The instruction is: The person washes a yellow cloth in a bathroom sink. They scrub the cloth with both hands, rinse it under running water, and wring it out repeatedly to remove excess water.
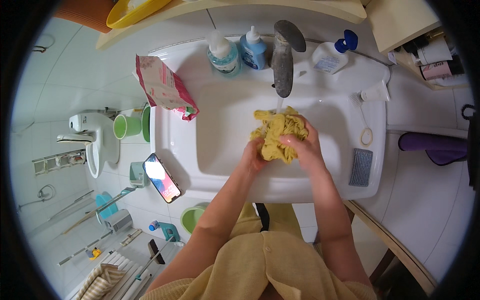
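Observation:
A bunched yellow cloth point(279, 137) is held between both hands over the basin of a white sink point(225, 150). My left hand point(255, 155) grips its lower left side, fingers partly hidden by the folds. My right hand point(307, 140) clasps the right side, its thumb across the front. A thin stream of water falls from the worn grey faucet point(283, 67) onto the cloth's top.
Along the back rim stand a clear-blue pump bottle point(224, 60), a blue bottle point(253, 48) and a white bottle point(330, 56). A pink-white packet point(165, 84) and a smartphone point(162, 178) lie left; a brush point(360, 108), white tube point(376, 92) and grey sponge point(361, 167) lie right.

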`<state>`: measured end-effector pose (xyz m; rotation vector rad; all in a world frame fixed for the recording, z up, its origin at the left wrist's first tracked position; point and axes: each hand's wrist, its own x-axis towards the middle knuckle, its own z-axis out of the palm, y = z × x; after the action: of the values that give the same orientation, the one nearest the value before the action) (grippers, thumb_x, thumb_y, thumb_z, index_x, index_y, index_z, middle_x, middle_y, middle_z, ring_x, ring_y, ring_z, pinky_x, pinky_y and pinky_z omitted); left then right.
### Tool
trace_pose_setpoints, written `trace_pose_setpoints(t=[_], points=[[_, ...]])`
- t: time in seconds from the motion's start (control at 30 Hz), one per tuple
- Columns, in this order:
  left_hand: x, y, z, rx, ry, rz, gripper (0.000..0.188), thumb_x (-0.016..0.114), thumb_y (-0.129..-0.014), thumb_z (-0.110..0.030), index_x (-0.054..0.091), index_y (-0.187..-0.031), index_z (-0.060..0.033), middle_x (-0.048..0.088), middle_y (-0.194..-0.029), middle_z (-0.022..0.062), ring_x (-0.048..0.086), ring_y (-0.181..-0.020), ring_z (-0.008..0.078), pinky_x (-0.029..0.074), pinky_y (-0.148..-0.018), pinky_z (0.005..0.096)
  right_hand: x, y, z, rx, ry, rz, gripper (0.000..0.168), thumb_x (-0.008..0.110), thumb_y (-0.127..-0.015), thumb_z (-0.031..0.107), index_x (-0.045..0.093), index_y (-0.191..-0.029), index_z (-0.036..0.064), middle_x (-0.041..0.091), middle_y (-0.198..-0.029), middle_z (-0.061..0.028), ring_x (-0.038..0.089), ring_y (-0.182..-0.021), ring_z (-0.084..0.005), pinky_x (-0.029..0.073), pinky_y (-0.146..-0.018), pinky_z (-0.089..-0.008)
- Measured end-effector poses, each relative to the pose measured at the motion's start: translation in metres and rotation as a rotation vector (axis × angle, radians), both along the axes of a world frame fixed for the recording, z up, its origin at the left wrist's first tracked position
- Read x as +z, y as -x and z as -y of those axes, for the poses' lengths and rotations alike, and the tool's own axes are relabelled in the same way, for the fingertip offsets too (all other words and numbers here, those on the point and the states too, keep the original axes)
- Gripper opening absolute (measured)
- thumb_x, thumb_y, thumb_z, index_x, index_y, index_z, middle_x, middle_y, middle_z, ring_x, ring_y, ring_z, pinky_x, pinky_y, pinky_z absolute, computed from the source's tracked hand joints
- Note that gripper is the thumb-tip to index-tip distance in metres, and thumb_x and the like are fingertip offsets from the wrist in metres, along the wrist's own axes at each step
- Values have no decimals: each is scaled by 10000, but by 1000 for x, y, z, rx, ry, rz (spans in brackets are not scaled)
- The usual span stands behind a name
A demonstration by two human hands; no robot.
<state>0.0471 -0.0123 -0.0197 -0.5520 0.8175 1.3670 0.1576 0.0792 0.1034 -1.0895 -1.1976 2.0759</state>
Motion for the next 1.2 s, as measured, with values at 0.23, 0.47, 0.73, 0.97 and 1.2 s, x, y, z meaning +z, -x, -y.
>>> trace_pose_setpoints(t=[0.23, 0.47, 0.73, 0.97, 1.2], points=[[30, 7, -38, 226, -466, 211, 672, 404, -885, -656, 493, -1229, -86, 560, -1190, 180, 539, -1071, 362, 451, -931, 499, -4, 0, 32, 54, -798, 208, 529, 699, -697, 71, 505, -1183, -2, 457, -1287, -157, 499, -1153, -265, 429, -967, -377], [9, -7, -34, 206, -939, 232, 374, 383, -970, -300, 489, -1229, -51, 573, -1161, 142, 585, -1010, 270, 513, -846, 385, -36, 38, 34, 220, -802, 815, 471, 753, -649, 188, 612, -1096, 140, 486, -1297, -152, 519, -1156, -336, 474, -900, -440], [-20, 10, -7, 188, -678, 113, 349, 310, -977, -239, 532, -1164, -46, 610, -1065, 135, 617, -946, 292, 524, -845, 404, -72, 30, 39, 125, -993, 364, 341, 712, -746, 299, 641, -995, 78, 640, -1071, -157, 621, -947, -363, 501, -815, -404], [-14, -5, -7, 177, -130, -39, 424, 321, -986, -318, 502, -1249, -39, 588, -1132, 127, 595, -1001, 276, 508, -879, 395, -112, 40, 8, 250, -581, 957, 418, 611, -807, 485, 653, -1022, 129, 656, -938, -194, 640, -875, -361, 511, -751, -469], [-22, 15, 10, 103, -197, -39, 418, 382, -958, -397, 557, -1121, -54, 620, -1096, 115, 625, -951, 275, 524, -839, 389, -117, 36, 21, 173, -546, 742, 354, 604, -865, 433, 645, -983, 102, 651, -957, -157, 629, -860, -362, 504, -761, -443]])
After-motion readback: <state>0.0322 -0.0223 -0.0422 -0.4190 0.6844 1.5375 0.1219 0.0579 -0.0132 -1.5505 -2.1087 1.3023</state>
